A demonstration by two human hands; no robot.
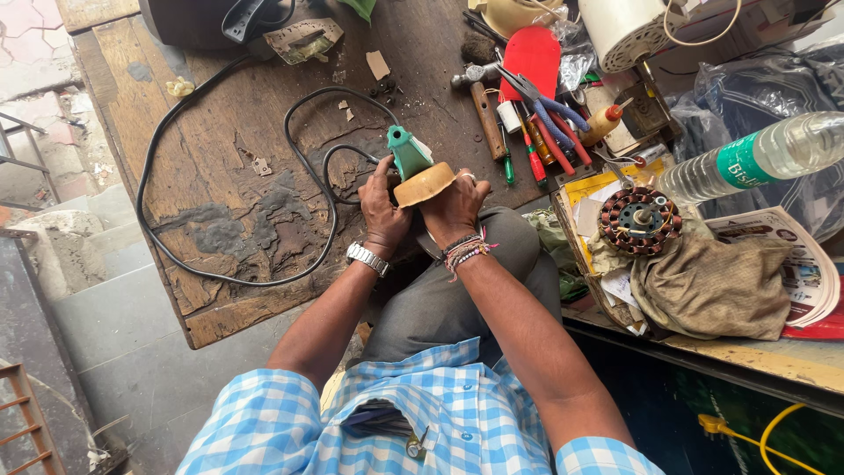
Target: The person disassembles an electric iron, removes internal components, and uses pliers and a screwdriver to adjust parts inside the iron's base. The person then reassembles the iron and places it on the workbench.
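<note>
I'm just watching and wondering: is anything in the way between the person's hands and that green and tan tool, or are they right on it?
Nothing visible stands between them. The left hand and the right hand both grip the green and tan tool directly, one on each side, above the wooden bench. Its black cord trails away over the bench behind it.

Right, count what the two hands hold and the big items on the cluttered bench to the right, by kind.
Green tool with black cord, under the left hand: 1
Tan round cap, at the right hand: 1
Hammer: 1
Blue-handled pliers: 1
Copper-wound motor stator: 1
Clear plastic bottle: 1
Total: 6
</note>
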